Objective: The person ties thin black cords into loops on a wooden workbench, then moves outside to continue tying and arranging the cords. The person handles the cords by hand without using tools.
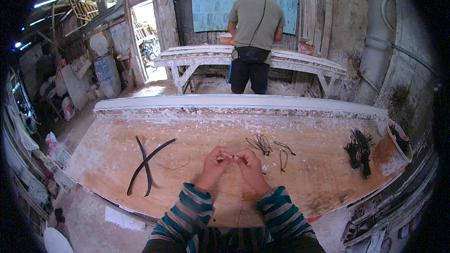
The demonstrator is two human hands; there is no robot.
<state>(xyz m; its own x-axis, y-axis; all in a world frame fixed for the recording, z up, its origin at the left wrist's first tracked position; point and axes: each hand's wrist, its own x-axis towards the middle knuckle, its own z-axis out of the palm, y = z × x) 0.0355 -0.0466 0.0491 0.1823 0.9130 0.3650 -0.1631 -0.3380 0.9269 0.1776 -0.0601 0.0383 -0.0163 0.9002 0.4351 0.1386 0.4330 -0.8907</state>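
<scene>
Over the middle of a wooden tabletop, my left hand and my right hand meet fingertip to fingertip. Both are pinched closed. Whatever sits between the fingers is too small to make out; a thin dark line runs over the wood below them. Just beyond my right hand lies a bunch of thin dark cord or wire loops, with a small single loop and a short twisted piece beside it. To the left, two black strips cross each other, near a loose thin strand.
A long white moulding runs along the far edge, with white crumbs before it. At right, a black stringy bundle lies by a tipped orange-brown bucket. Beyond, a person stands at another white-crusted bench. A blue barrel stands left.
</scene>
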